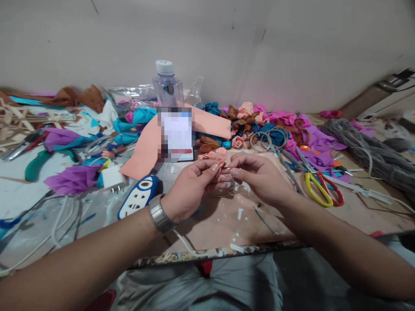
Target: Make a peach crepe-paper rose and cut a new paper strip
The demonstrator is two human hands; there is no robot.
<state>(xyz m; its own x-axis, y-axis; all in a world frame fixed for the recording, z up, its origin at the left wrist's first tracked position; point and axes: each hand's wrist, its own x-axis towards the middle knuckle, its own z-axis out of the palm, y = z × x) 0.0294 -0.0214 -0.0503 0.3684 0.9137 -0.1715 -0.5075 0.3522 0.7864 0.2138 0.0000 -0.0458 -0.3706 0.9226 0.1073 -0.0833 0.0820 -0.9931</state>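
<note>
A peach crepe-paper flower (220, 156) is pinched between the thumb and fingers of my left hand (191, 185), which wears a metal watch (160, 214) at the wrist. Close against its base, the thumb and index finger of my right hand (261, 177) are pressed together; a thin light strand seems to run between the two hands, but what the fingertips grip is too small to make out. Beneath the hands a clear roll or ring (223, 188) partly shows on the table. Behind them lie strips of peach crepe paper (209, 123) and a small rolled peach rose (239, 141).
Yellow-and-red-handled scissors (319, 190) and grey wire (353, 151) lie right. Left are a blue-and-white power strip (138, 198), a white charger (113, 178) and green-handled pliers (37, 165). A clear bottle (168, 88) stands behind a propped phone (177, 134). Coloured paper flowers (275, 125) line the wall.
</note>
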